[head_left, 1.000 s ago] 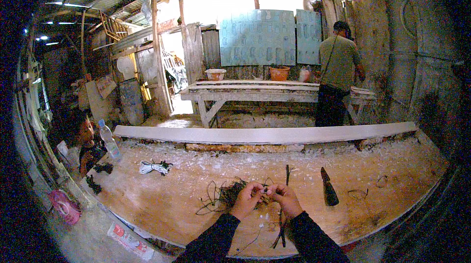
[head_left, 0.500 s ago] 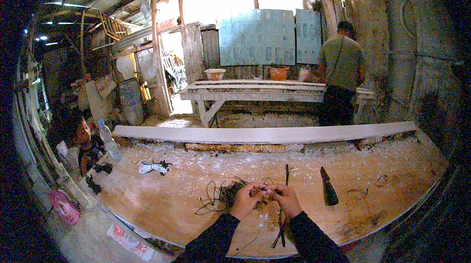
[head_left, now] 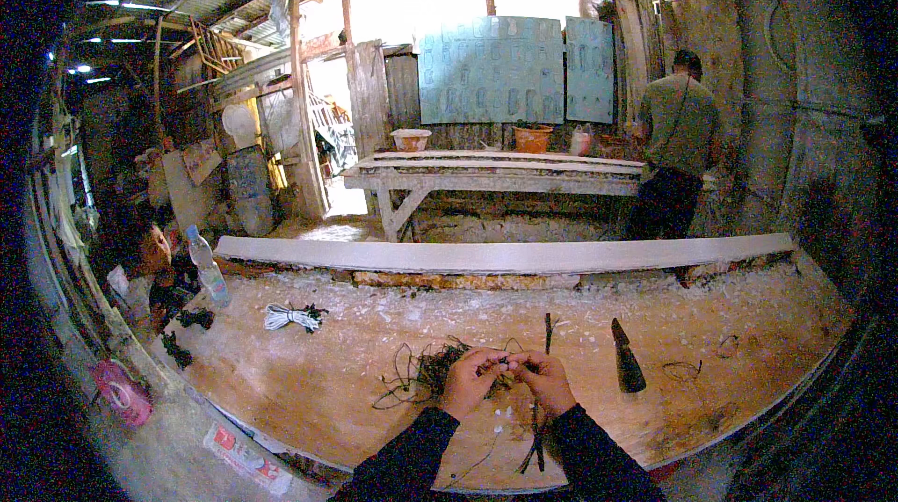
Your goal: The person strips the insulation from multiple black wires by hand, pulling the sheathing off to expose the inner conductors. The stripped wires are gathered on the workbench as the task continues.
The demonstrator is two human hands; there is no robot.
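1. Left hand (head_left: 470, 380): raised just above the workbench (head_left: 309, 399), fingers curled inward and pinched at the tips on a thin dark cord (head_left: 508, 366); dark sleeve runs to the lower edge.
2. Right hand (head_left: 545, 382): close beside the left, fingertips meeting it; fingers bent and nipped on the same cord; how tightly either hand grips cannot be told at this size.
3. Thin dark cord: held between both hands at the near middle of the bench; its exact form is too small to make out.
4. Tangle of dark cord (head_left: 426, 373): lies loose on the bench just left of the left hand, strands spreading outward.
5. Dark sticks (head_left: 537, 441): lie on the bench below the right hand, partly hidden by the wrist.
6. Dark pointed tool (head_left: 627, 369): lies on the bench to the right of the hands, apart from them.
7. Thin upright dark piece (head_left: 548, 332): just beyond the hands.
8. White cord bundle (head_left: 290, 317): far left part of the bench.
9. Plastic bottle (head_left: 206, 263): stands at the left end.
10. Long pale plank (head_left: 505, 254): lies along the far edge of the bench.
11. Standing person (head_left: 675, 151): back turned, at a far wooden table (head_left: 486, 174).
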